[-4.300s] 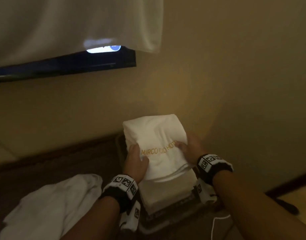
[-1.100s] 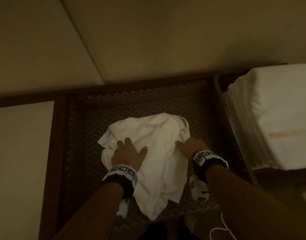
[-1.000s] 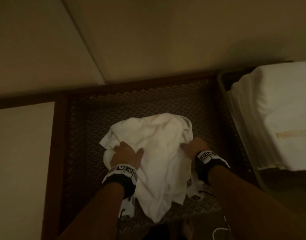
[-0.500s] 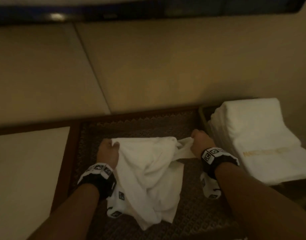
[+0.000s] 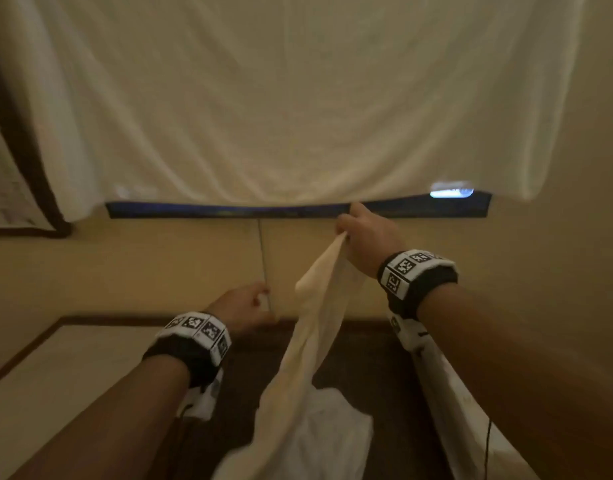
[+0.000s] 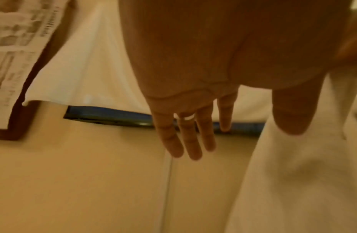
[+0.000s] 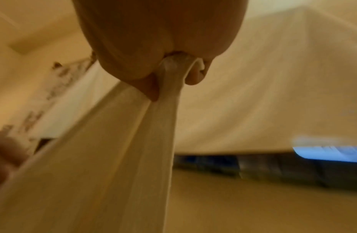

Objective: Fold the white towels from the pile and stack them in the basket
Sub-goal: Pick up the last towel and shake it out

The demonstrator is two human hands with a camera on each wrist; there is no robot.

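Note:
My right hand (image 5: pixel 346 233) is raised in front of the wall and grips one corner of a white towel (image 5: pixel 308 348). The towel hangs down in a long twisted strip, its lower part bunched near the dark carpet. In the right wrist view my fingers (image 7: pixel 149 88) curl tightly round the gathered cloth (image 7: pixel 133 141). My left hand (image 5: pixel 253 301) hovers lower and to the left of the towel, holding nothing. Its fingers (image 6: pixel 189 138) are straight in the left wrist view, with the towel (image 6: pixel 293 173) beside them. An edge of the folded white towels (image 5: pixel 460 414) shows under my right forearm; the basket is hidden.
A large white cloth (image 5: pixel 298 98) drapes over a dark screen (image 5: pixel 298 210) on the wall ahead. A dark-framed printed sheet (image 5: pixel 7 188) hangs at far left. A dark patterned carpet (image 5: pixel 367 355) lies below, with a pale floor panel (image 5: pixel 73 382) to its left.
Both hands were gripping the towel's top edge low over the carpet. Now my right hand has lifted it high by one corner, my left hand has let go, and the view has tilted up.

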